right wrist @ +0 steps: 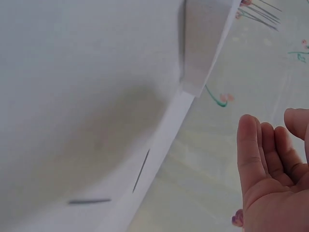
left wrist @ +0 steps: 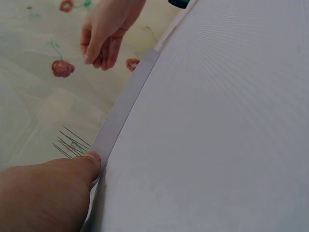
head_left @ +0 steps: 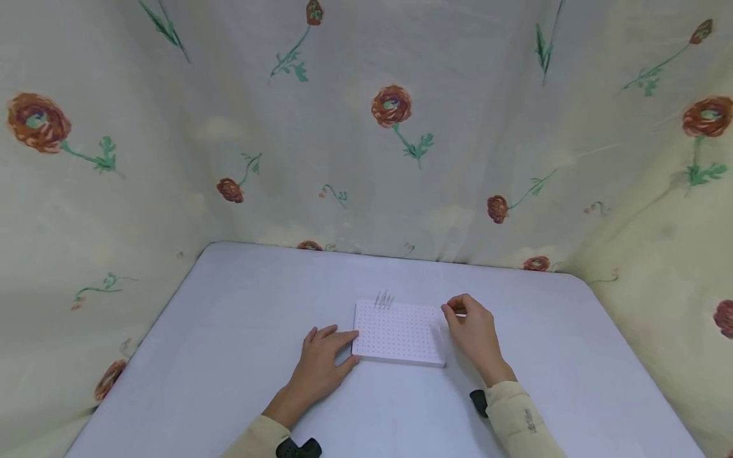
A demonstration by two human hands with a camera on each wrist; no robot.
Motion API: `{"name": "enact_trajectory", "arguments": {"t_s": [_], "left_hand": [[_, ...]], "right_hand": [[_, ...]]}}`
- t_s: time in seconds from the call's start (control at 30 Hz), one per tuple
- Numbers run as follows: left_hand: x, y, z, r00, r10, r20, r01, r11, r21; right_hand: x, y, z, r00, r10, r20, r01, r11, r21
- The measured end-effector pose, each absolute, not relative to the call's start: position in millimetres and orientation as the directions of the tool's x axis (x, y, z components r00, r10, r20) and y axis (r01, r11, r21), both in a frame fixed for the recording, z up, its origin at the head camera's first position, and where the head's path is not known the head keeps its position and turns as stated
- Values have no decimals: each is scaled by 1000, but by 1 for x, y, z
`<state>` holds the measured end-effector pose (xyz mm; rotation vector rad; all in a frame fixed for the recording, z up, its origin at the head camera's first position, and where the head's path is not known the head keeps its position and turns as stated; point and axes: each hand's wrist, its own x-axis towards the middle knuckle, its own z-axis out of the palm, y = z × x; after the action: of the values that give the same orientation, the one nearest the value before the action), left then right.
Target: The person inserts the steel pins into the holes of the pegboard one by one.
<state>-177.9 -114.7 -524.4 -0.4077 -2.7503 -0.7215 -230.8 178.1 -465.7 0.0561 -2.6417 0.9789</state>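
Note:
A white board [head_left: 397, 334] dotted with a grid of small holes lies flat in the middle of the table [head_left: 229, 331]. Several thin metal pins [head_left: 383, 300] stand upright in a cluster at its far edge. My left hand [head_left: 338, 343] rests flat on the table with straight fingers, its thumb [left wrist: 72, 169] against the board's left side [left wrist: 125, 101]. My right hand [head_left: 452, 312] hovers at the board's far right corner, fingers loosely curved, nothing visible between them. In the right wrist view its palm [right wrist: 270, 169] is bare, and two loose pins [right wrist: 141, 170] lie on the table nearby.
Floral cloth [head_left: 395, 127] hangs as walls at the back and on both sides of the table. Black wrist mounts [head_left: 478, 401] sit on both sleeves. The table's near right corner and left edge [head_left: 132, 356] drop off into the cloth.

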Motion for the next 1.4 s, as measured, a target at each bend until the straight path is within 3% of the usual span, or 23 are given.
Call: {"name": "enact_trajectory", "arguments": {"t_s": [0.37,0.7,0.9,1.23,1.4], "left_hand": [[-178,-117,-527,-926,187,328,325,839,437],[-180,-118,-525,-929,192,317,325,832,450],[-179,-117,-524,-933,192,305,320,831,455],[-179,-114,-523,-929,192,316,327,826,459],[-178,-112,-525,-931,191,312,325,825,463]], "right_hand": [[-213,207,-475,-955,133,267,-64,783,-618],[-197,230,-477,-944,147,295,-66,792,-607],[-187,240,-477,-962,117,248,-51,811,-582],[-177,253,-476,-991,103,-81,123,946,-301],[-174,257,-478,-989,90,-114,114,968,-224]]}}
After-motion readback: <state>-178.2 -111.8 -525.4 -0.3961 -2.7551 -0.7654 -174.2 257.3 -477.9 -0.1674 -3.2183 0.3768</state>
